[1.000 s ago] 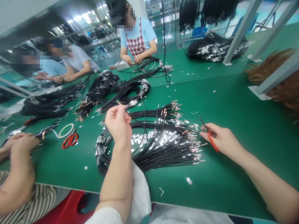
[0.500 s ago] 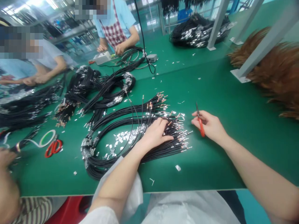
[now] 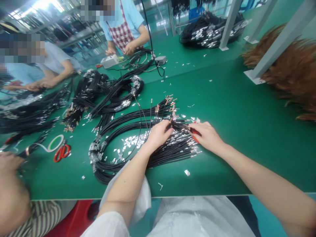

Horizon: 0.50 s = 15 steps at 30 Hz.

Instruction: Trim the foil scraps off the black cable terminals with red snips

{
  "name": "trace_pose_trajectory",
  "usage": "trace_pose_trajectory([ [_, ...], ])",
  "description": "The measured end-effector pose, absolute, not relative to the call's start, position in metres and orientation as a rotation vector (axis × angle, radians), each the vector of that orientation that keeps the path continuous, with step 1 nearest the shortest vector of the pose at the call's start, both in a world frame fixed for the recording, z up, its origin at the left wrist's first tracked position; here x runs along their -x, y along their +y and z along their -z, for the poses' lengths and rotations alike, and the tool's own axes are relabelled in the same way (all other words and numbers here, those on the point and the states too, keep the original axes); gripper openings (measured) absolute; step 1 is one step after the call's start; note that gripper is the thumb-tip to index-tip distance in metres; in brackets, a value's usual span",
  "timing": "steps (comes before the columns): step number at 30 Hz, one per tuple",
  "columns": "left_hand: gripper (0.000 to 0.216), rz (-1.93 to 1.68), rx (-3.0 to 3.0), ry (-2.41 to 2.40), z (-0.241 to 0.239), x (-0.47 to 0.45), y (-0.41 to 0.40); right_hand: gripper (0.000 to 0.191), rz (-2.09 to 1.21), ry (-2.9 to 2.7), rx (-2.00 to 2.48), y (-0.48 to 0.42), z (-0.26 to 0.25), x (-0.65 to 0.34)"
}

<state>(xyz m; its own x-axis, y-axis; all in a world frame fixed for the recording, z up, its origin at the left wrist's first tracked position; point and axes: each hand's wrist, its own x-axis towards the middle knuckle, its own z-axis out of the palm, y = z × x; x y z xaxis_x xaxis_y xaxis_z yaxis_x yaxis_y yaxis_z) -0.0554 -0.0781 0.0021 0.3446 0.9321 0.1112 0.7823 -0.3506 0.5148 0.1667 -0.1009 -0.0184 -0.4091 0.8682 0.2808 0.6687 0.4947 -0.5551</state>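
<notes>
A looped bundle of thin black cables (image 3: 118, 158) with copper-tipped ends lies on the green table (image 3: 222, 98) in front of me. My left hand (image 3: 159, 133) rests on the cable ends, fingers pinched round one or two of them. My right hand (image 3: 207, 136) has come in from the right and meets the same ends, closed on small red-handled scissors (image 3: 195, 133), mostly hidden under the fingers. Silver label scraps (image 3: 130, 143) lie scattered among the cables.
More black cable bundles (image 3: 108, 89) lie further back and at left. Red scissors (image 3: 61, 153) and a tape roll (image 3: 55, 142) sit at left. A neighbour's arm (image 3: 12, 194) is at lower left; other people work at the far side. Metal posts (image 3: 276, 42) stand at right.
My left hand dropped from mid-air onto the cable ends a second ago. Since then my right hand with the scissors has slid left to meet it at the tips.
</notes>
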Motion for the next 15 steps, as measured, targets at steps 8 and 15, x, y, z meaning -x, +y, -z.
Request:
trace_pose_trajectory([
  [8, 0.01, -1.14, -1.791, 1.534, -0.026, 0.088, -0.067, 0.018, -0.335, -2.176, 1.185, -0.106, 0.024, -0.174],
  [15, 0.009, -1.005, -1.766, 1.344, -0.032, 0.078, -0.076, 0.021, 0.14, -2.392, 0.744, -0.106, -0.017, -0.151],
])
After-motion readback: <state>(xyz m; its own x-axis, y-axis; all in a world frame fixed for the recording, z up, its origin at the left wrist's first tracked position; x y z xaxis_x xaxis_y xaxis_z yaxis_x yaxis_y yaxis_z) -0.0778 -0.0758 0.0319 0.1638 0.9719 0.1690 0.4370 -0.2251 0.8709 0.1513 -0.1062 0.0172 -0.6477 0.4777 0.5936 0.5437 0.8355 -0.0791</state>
